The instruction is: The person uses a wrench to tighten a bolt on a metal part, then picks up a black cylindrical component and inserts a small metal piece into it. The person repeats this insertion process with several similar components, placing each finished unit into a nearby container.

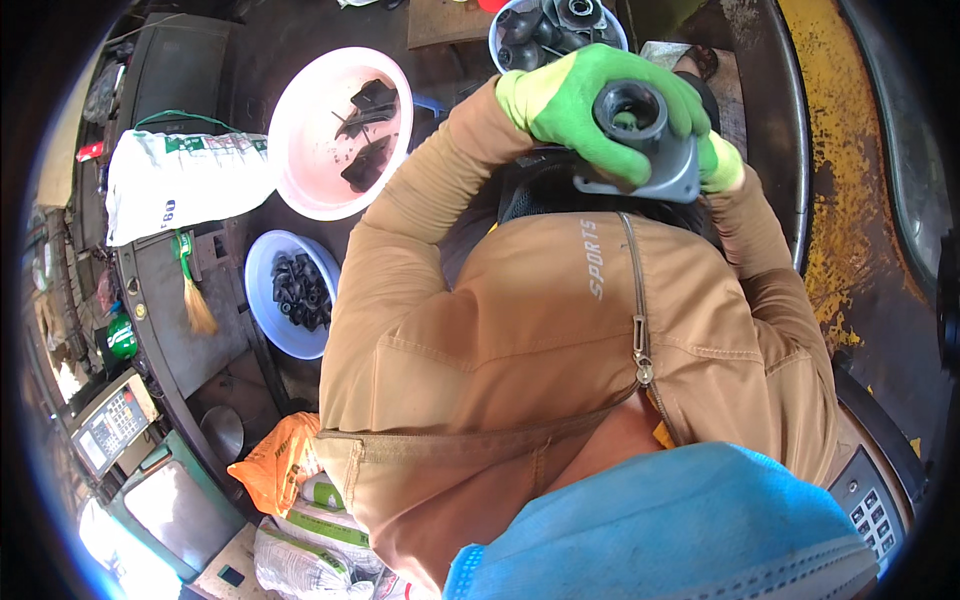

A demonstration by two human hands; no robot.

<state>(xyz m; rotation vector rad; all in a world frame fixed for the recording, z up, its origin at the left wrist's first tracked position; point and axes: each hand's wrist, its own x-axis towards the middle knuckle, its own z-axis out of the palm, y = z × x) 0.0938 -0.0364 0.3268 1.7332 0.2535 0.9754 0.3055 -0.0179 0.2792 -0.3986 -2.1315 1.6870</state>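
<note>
Green work gloves cover both my hands. My left hand is closed around a dark grey plastic part, its thumb at the near side and its fingers across the far side. The part has a round hollow collar standing up from a squarish flange with holes near its corners. At the part's right edge, my right hand grips it from the side and below, with most of its fingers hidden. Some green glove shows through the collar's opening. Both hands hold the part up in front of my chest.
Beyond my hands stands a basin of black domed parts. To the left are a pink basin with black pieces, a blue basin of small black parts and a white sack. A yellow rusty machine panel rises at right.
</note>
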